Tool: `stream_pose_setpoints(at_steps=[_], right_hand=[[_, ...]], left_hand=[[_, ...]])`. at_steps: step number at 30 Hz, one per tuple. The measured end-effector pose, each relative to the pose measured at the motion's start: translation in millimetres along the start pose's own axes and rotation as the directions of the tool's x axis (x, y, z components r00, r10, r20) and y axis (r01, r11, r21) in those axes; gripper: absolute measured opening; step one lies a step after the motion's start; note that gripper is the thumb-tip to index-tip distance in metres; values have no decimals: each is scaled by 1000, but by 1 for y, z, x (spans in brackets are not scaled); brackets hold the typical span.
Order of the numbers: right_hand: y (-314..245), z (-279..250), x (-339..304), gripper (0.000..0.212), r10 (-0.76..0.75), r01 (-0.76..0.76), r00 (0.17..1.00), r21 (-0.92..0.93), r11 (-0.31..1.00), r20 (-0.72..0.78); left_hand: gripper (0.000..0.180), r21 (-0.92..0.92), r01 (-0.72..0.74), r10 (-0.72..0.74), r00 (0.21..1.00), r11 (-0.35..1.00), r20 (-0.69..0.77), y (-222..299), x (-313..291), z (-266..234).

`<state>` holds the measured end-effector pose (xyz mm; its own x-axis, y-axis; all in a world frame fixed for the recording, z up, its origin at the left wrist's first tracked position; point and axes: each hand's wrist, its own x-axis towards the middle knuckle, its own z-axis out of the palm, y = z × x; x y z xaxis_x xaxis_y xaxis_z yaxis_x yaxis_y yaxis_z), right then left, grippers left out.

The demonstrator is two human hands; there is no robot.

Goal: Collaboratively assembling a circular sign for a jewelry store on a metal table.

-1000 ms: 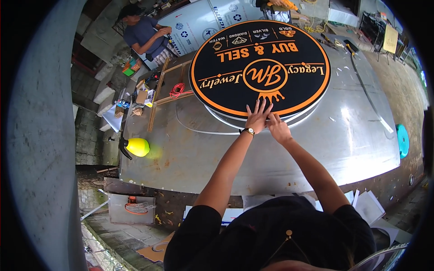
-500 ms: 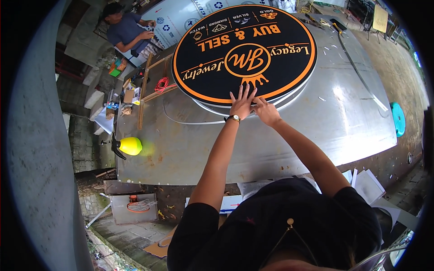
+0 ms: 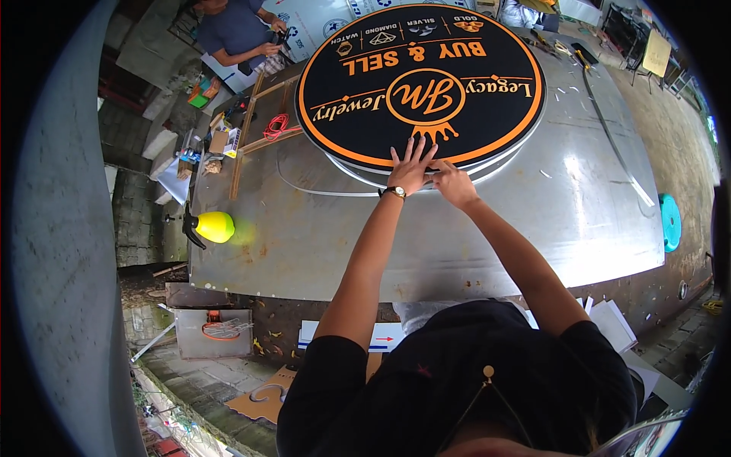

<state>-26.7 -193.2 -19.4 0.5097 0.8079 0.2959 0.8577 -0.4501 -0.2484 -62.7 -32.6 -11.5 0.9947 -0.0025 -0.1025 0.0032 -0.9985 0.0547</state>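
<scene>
A large round black sign (image 3: 350,95) with an orange border, orange and white lettering and a pale side rim lies upside down to me on the metal table. My left hand (image 3: 411,169) rests on the sign's near edge, open, with its fingers spread over the black face and orange border. Just right of it, my right hand (image 3: 455,186) is closed at the rim, its fingertips bent against the edge. Whatever those fingertips pinch is hidden. A thin pale strip (image 3: 324,193) curves out along the table from beneath the sign's left side.
The metal table (image 3: 304,244) bears a yellow spray bottle (image 3: 215,227) at left, a wooden frame (image 3: 245,145) with red cord (image 3: 276,126), and a long strip (image 3: 609,129) at right. A turquoise stool (image 3: 670,222) stands beyond the right edge. Another person (image 3: 240,34) is at the far left.
My view has shifted slightly, so the table and sign sit a little higher in the picture. Both hands stay at the sign's near edge, in nearly the same pose.
</scene>
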Motion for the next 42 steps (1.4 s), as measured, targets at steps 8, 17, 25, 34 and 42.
stream_pose_setpoints(at_steps=[8, 17, 25, 34, 42], right_hand=[[1, -6, 1, 17, 31, -34, 997, 40, 999, 65], [9, 11, -3, 13, 18, -18, 1000, 36, 999, -17], [1, 11, -1, 20, 20, -21, 1000, -37, 999, -9], [-3, 12, -1, 22, 10, -15, 998, -85, 996, -58], [-3, 23, -3, 19, 28, -33, 996, -56, 998, -87]], left_hand=[[80, 11, -22, 22, 1000, 1000, 23, -4, 2, -1], [80, 63, -63, 61, 998, 996, 22, -3, 4, 2], [78, 44, -53, 52, 998, 998, 28, -4, 1, 1], [79, 49, -27, 25, 999, 998, 34, -3, 1, 1], [79, -7, -25, 26, 997, 1000, 72, -1, 0, -4]])
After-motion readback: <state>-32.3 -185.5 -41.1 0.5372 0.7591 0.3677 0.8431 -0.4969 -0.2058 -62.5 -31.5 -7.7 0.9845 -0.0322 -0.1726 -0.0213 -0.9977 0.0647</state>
